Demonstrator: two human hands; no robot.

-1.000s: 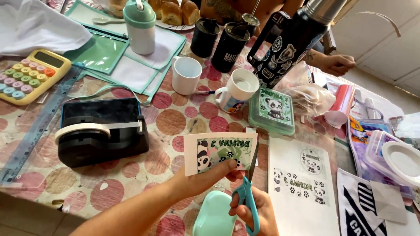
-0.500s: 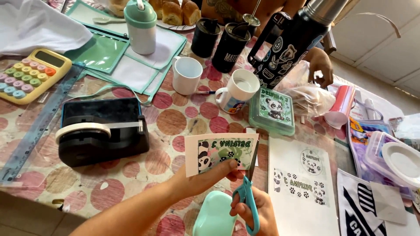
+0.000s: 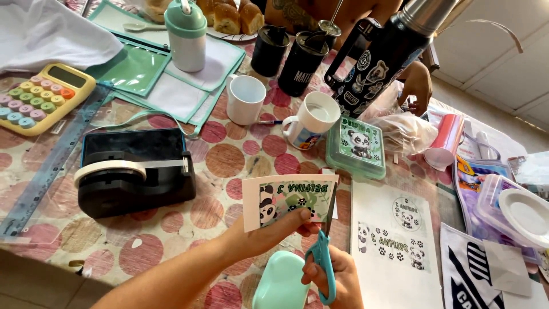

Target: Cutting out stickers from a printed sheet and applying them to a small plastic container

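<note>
Gripping a glossy rectangular panda card (image 3: 289,199), left hand (image 3: 269,232) fingers pinched; right hand (image 3: 334,274) fingers looped through teal plastic scissors (image 3: 324,252).

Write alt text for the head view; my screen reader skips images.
A left hand holds a panda sticker card while the right hand cuts it with teal scissors, above a dotted tablecloth with a tape dispenser.

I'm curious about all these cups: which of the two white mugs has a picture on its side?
The right-hand white mug, beside the green panda box, shows a colourful picture low on its side. The other white mug, to its left, is plain.
</note>
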